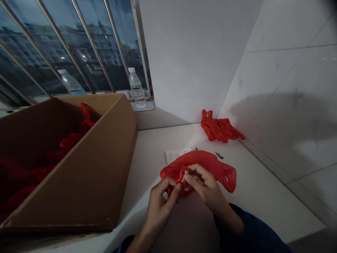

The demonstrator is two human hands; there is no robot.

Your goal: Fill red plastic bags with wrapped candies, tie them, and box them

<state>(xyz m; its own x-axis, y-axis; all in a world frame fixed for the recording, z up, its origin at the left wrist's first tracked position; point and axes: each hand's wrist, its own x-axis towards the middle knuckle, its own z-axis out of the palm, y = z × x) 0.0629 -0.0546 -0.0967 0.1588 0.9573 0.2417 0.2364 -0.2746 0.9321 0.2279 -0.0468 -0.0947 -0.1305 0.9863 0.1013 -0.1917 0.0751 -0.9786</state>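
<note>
Near edge: dark blue sleeve (250,232) on the R forearm, bottom right; forearms come in from the near side, over a white counter (265,200).

L hand (158,207): closed to a pinch, thumb + fingertips gripping a gathered fold of the bag.

R hand (206,186): fingers curled, gripping the same fold from the right, knuckles up.

Main item: thin red plastic bag (202,163), lying on the counter under both hands, mid-counter, loose end out to the right. Small white-green tag (186,173) sits on the fold btwn the hands; too small to read.

Handling: fingertip pinch suits thin film; light, even tension w/ both hands keeps it from tearing or slipping.

Just far of bag: white paper slip (175,154), tiny black item (219,155).

Far right: bunched pile of red bags (218,126) against the wall.

Left: open cardboard box (105,154), more red bags (75,138) inside.

Far: 2 water bottles (136,88) (70,82) by the barred window (91,45); tiled wall (286,88) runs along the right.
</note>
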